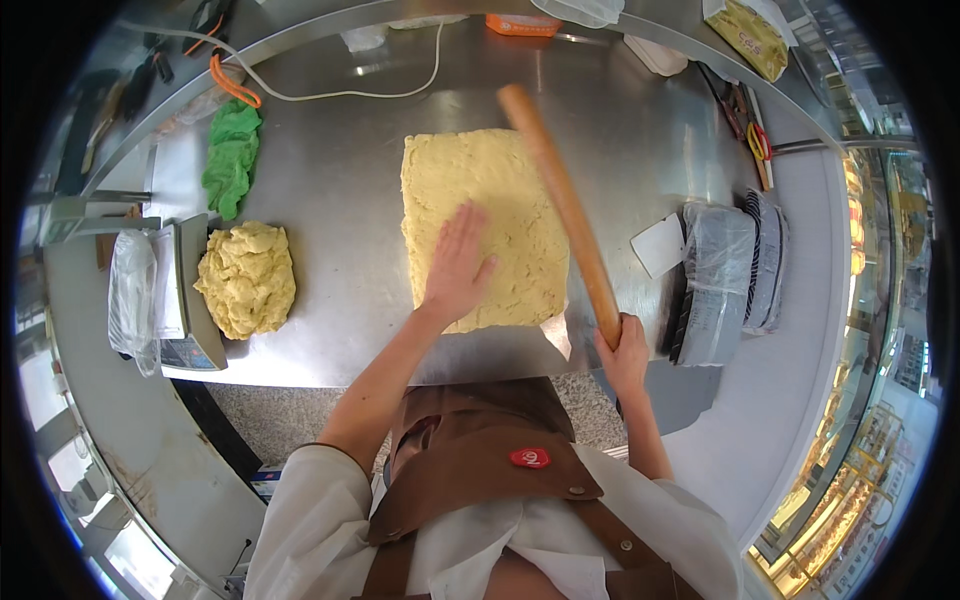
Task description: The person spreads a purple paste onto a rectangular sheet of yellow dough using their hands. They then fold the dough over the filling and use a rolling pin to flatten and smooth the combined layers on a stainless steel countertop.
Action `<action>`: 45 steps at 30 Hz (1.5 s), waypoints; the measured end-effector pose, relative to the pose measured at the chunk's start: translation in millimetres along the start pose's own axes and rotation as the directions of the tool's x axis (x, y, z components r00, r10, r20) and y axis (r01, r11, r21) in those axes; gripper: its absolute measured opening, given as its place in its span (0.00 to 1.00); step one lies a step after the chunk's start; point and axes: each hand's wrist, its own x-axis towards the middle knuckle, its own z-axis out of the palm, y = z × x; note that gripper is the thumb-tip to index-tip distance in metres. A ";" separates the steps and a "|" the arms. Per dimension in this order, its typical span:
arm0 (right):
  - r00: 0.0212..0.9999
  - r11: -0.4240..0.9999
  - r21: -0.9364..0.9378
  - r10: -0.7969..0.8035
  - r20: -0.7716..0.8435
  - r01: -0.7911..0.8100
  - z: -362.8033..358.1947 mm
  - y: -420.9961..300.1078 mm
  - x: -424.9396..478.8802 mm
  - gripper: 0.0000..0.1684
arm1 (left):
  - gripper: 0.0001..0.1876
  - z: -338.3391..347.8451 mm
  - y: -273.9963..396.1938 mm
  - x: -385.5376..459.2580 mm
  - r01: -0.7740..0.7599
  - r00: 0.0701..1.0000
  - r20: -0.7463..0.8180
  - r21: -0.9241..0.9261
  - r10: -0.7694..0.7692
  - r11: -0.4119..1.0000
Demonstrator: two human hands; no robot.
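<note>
A thick rectangular slab of yellow dough [502,187] lies on the stainless steel worktop [345,225]. My left hand [459,262] rests on it with the palm down, fingers extended and the thumb apart. My right hand [624,352] grips the near end of a long wooden rolling pin [562,187], which slants away to the left along the slab's right side. Its far end reaches past the slab's far right corner. A rough lump of dough [247,280] sits at the left, beside a scale [196,300].
A crumpled green cloth or bag [232,157] lies at the far left, near a white cable [352,94]. Plastic-wrapped packages [716,281] and a white card [660,246] are at the right. Scissors [759,141] lie at the far right. A raised metal shelf [315,34] spans the back.
</note>
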 end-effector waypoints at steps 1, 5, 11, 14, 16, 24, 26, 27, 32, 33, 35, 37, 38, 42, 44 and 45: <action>0.997 0.997 -0.004 -0.071 0.042 0.071 -5.0 -2.0 0.5 0.27 | 0.41 -11.9 3.3 -2.7 -0.018 0.993 -0.119 0.010 0.019 1.000; 0.917 0.936 -0.062 -0.325 0.232 0.347 -18.1 -10.8 29.6 0.27 | 0.37 -67.7 4.1 -25.7 -0.044 0.931 -0.337 0.276 0.139 0.960; 0.861 0.844 -0.242 -0.396 0.319 0.478 -3.3 -36.6 105.4 0.33 | 0.29 -77.2 -65.0 -73.5 0.124 0.966 -0.259 0.473 0.003 0.872; 0.947 0.883 -0.347 -0.312 0.070 0.317 27.9 -31.2 108.6 0.37 | 0.27 -57.3 -60.0 -92.1 0.207 0.943 -0.329 0.439 -0.058 0.875; 0.970 0.925 -0.323 -0.235 -0.069 0.201 57.0 -26.7 114.9 0.38 | 0.27 -52.8 -63.7 -80.9 0.215 0.929 -0.369 0.436 -0.045 0.874; 0.970 0.973 -0.205 -0.146 -0.194 0.106 86.7 -48.3 310.8 0.41 | 0.31 -109.1 -118.6 111.0 0.286 0.894 -0.449 0.544 -0.014 0.789; 0.977 0.969 -0.244 -0.086 -0.193 0.037 87.1 -46.9 297.9 0.41 | 0.32 -106.7 -117.8 102.6 0.286 0.903 -0.428 0.540 -0.034 0.791; 0.984 0.956 -0.292 -0.022 -0.177 -0.031 85.5 -44.6 264.9 0.41 | 0.32 -95.6 -113.2 76.5 0.283 0.911 -0.409 0.528 -0.053 0.801; 0.997 0.980 -0.192 -0.053 -0.048 0.043 51.7 -30.1 70.2 0.41 | 0.37 -69.4 -58.4 -88.1 0.225 0.963 -0.241 0.475 -0.120 0.851; 0.999 0.990 -0.138 -0.041 -0.014 0.039 43.3 -30.9 54.0 0.42 | 0.37 -68.6 -44.9 -109.3 0.248 0.964 -0.207 0.473 -0.167 0.846; 0.994 0.979 -0.175 -0.110 -0.011 0.107 45.9 -15.5 70.0 0.41 | 0.38 -65.6 -53.6 -109.1 0.203 0.972 -0.202 0.469 -0.120 0.860; 0.984 0.964 -0.215 -0.171 -0.047 0.158 55.2 -10.3 118.4 0.39 | 0.37 -68.7 -84.5 -58.1 0.167 0.967 -0.251 0.491 -0.045 0.855; 0.979 0.942 -0.299 -0.186 -0.079 0.155 63.5 -6.6 156.5 0.37 | 0.36 -74.5 -97.4 -21.8 0.191 0.973 -0.213 0.551 -0.085 0.812; 0.941 0.950 -0.271 -0.224 -0.254 0.153 73.2 -18.2 282.7 0.37 | 0.32 -96.2 -119.5 88.1 0.255 0.913 -0.407 0.540 -0.017 0.802; 0.953 0.963 -0.241 -0.182 -0.244 0.122 71.2 -27.2 274.1 0.37 | 0.33 -100.4 -129.9 96.3 0.266 0.889 -0.458 0.511 -0.004 0.817; 0.960 0.969 -0.229 -0.148 -0.236 0.094 71.2 -26.1 260.6 0.38 | 0.33 -96.3 -127.9 82.1 0.273 0.918 -0.394 0.557 -0.041 0.784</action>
